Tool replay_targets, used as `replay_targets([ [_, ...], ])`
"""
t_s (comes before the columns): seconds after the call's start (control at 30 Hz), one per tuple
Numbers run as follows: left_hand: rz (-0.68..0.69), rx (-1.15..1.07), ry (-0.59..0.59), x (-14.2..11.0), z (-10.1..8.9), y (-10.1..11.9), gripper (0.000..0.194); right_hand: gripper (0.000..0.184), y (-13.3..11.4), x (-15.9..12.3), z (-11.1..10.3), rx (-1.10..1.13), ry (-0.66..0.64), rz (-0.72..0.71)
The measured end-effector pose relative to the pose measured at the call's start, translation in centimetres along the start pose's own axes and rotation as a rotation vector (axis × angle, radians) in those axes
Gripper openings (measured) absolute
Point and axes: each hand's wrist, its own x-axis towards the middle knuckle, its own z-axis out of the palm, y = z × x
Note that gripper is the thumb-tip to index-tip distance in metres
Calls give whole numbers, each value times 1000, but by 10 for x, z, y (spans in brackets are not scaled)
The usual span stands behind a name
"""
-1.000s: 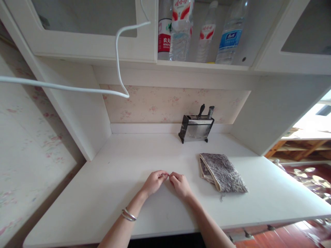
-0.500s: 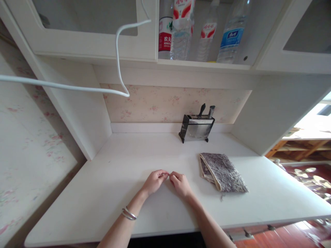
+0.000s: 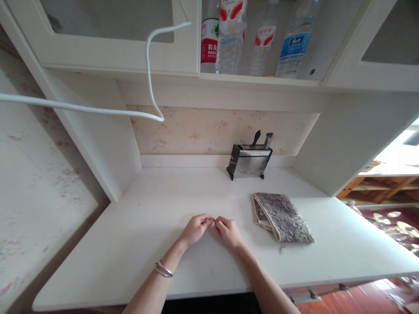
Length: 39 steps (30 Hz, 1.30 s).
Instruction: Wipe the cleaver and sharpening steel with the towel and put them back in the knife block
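Observation:
My left hand (image 3: 195,230) rests on the white tabletop (image 3: 153,244) with its fingers curled in, a silver bangle (image 3: 163,268) on the wrist. Opposite it, my right hand (image 3: 228,232) also lies curled on the surface. The fingertips of both hands meet or nearly meet; whether anything small is pinched there is hidden. To the right of my right hand, apart from it, is a folded grey-brown fuzzy cloth (image 3: 284,218) with a pale edge.
A knife holder (image 3: 250,161) with two handles sticking up stands near the back panel. Overhead, a cabinet shelf (image 3: 262,81) holds several plastic bottles (image 3: 229,48). A white cable (image 3: 98,111) hangs across the upper left. Side panels flank the table.
Both hands keep the same place and pose. The view has shifted very slightly; nothing else has visibly moved.

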Motion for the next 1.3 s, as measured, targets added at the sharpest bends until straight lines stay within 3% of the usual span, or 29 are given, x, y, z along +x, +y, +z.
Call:
replay_targets([
  [0.97, -2, -14, 13, 0, 1, -2, 30, 29, 0, -1, 2, -35, 17, -23],
  [1.17, -3, -82, 22, 5, 0, -7, 30, 31, -5, 0, 11, -235, -11, -32],
  [1.3, -117, -178, -26, 17, -4, -6, 31, 26, -9, 5, 19, -441, -78, -58],
])
